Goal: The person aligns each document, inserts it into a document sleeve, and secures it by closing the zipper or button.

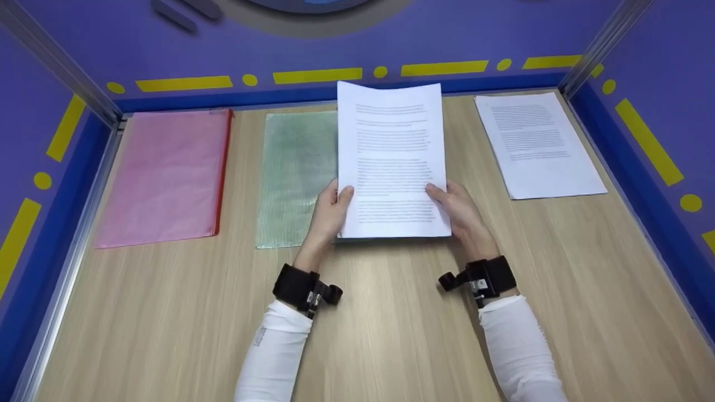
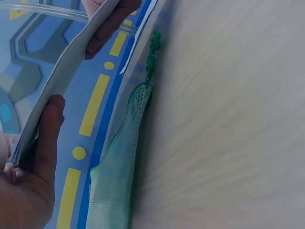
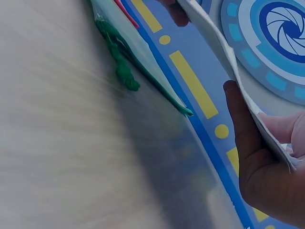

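A stack of printed white paper is held up off the wooden table, tilted toward me. My left hand grips its lower left edge, thumb on top. My right hand grips the lower right edge the same way. In the left wrist view the paper stack shows edge-on above my left hand. In the right wrist view the paper stack lies over my right hand. A green mesh pouch lies flat just left of and partly under the stack.
A pink mesh zip pouch lies at the left. Another pile of printed sheets lies at the back right. Purple walls with yellow markings enclose the table on three sides. The green pouch's zip pull points toward the back wall.
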A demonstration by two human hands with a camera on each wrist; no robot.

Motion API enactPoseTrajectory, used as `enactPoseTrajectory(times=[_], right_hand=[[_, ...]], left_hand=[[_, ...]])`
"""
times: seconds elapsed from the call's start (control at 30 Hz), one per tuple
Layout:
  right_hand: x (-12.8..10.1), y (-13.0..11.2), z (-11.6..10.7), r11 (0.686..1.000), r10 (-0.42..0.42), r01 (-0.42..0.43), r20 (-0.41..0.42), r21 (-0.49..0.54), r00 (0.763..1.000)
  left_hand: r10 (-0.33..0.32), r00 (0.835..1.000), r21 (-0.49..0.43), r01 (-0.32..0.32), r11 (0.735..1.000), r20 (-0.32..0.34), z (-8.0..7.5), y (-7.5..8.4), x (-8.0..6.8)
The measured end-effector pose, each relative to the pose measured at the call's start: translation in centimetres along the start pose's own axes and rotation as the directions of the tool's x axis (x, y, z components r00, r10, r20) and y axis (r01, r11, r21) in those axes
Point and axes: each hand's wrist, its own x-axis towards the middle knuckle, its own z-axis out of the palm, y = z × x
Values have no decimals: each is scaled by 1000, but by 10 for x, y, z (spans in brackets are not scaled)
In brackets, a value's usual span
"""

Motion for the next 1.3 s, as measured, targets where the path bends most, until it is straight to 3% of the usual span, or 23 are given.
enactPoseTrajectory(times=[0.13, 0.27, 0.47, 0.7, 0.83, 0.93, 1.03, 1.13, 1.23, 1.3], right_hand=[[-1, -1, -5, 1000, 3, -3, -21, 1, 1000], [-2, -4, -12, 999, -15, 16, -27, 40, 1000], [-3, -5, -21, 986, -29, 32, -15, 166, 999], [-2, -5, -29, 986, -46, 53, -44, 161, 998], [-1, -6, -35, 984, -40, 49, -57, 172, 998], [-1, -8, -39, 981, -15, 28, -67, 193, 998], [-1, -10, -43, 979, 13, 3, -81, 201, 997], [0, -10, -46, 975, 38, -17, -91, 221, 995], [1, -8, -49, 967, 48, -26, -84, 252, 995], [1, -6, -50, 964, 48, -27, -77, 264, 996]], left_hand=[[24, 1000, 144, -25, 989, 8, -1, 0, 1], [46, 999, 304, -49, 951, 16, -5, 0, 2], [36, 997, 480, -66, 875, 70, -12, 2, 1], [129, 989, 610, -146, 779, 73, -21, 4, -1], [154, 986, 674, -153, 723, 59, -26, 2, -2], [117, 990, 734, -137, 665, 79, -32, 2, -3], [15, 992, 795, -111, 597, 127, -38, 1, -6], [-104, 980, 839, -88, 536, 169, -43, -1, -9], [-182, 966, 865, -71, 497, 183, -47, -4, -11], [-202, 961, 871, -67, 487, 187, -49, -5, -12]])
